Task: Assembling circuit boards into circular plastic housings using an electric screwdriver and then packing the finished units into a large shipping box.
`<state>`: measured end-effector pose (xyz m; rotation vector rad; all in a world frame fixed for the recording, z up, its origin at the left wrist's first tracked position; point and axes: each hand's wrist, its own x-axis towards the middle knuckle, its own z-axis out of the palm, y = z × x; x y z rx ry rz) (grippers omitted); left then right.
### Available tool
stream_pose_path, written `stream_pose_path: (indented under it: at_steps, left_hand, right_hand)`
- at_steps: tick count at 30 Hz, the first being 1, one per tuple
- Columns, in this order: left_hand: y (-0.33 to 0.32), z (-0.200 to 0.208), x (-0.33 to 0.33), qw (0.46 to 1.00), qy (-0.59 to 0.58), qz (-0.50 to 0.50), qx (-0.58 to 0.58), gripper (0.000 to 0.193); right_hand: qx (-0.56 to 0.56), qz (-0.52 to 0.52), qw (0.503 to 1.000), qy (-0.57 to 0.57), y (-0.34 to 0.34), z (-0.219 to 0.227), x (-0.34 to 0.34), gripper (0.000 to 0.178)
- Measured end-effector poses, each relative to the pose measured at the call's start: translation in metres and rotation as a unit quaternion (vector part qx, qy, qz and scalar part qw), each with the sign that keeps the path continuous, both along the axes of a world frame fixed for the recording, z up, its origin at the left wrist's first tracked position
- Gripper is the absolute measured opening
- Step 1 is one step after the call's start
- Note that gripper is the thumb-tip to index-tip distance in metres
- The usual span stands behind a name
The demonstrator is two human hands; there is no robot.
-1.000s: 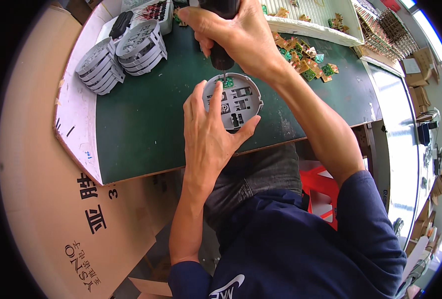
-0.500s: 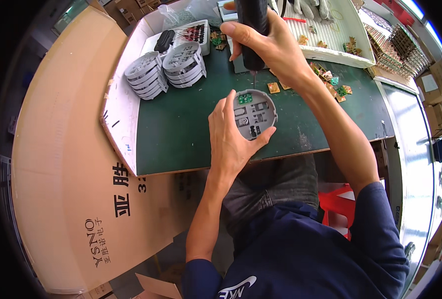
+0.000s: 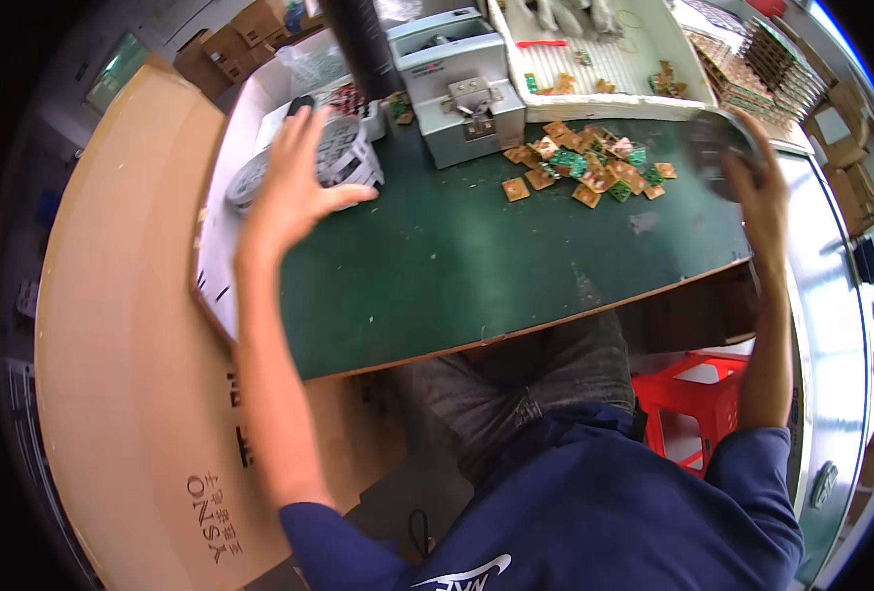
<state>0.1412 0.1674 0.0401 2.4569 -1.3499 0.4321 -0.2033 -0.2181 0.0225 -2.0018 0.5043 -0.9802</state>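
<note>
My left hand (image 3: 289, 192) reaches over the stacked round grey plastic housings (image 3: 350, 158) at the table's left, fingers spread and slightly blurred. It partly hides both stacks; whether it touches them I cannot tell. At the far right, my right hand (image 3: 767, 182) grips a single round housing (image 3: 720, 153), smeared by motion, above the table's right edge. A black electric screwdriver (image 3: 363, 44) hangs upright at the top, apart from both hands.
A grey metal box-shaped machine (image 3: 456, 98) stands at the back of the green table (image 3: 437, 256). Beside it lies a pile of small copper-and-green circuit boards (image 3: 594, 163). Behind are a white tray (image 3: 614, 106) and stacked racks (image 3: 781, 69). A red stool (image 3: 688, 399) stands below right.
My right hand has let go of the screwdriver and now has the housing, carried off to the right. My left hand has released it and moved left to the stacks. The screwdriver hangs further left.
</note>
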Motion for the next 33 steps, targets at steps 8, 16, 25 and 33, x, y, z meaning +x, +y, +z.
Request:
stream_pose_path:
  at_steps: [8, 16, 25, 33]
  left_hand:
    - [-0.053, 0.040, 0.078, 0.936, 0.243, -0.028, 0.252, 0.108]
    - [-0.037, 0.036, 0.061, 0.980, 0.135, 0.000, 0.146, 0.100]
    - [0.023, 0.035, -0.066, 0.989, 0.130, 0.058, 0.032, 0.102]
    - [0.036, -0.064, -0.128, 0.441, 0.708, -0.247, -0.494, 0.102]
  right_hand:
    - [-0.257, -0.330, 0.806, 0.419, -0.185, -0.084, -0.303, 0.059]
    - [-0.055, -0.100, 0.977, 0.177, -0.027, -0.004, -0.082, 0.038]
    - [-0.363, 0.120, 0.892, 0.240, 0.121, -0.069, 0.135, 0.045]
    - [-0.260, 0.182, 0.933, 0.170, 0.116, -0.069, 0.133, 0.018]
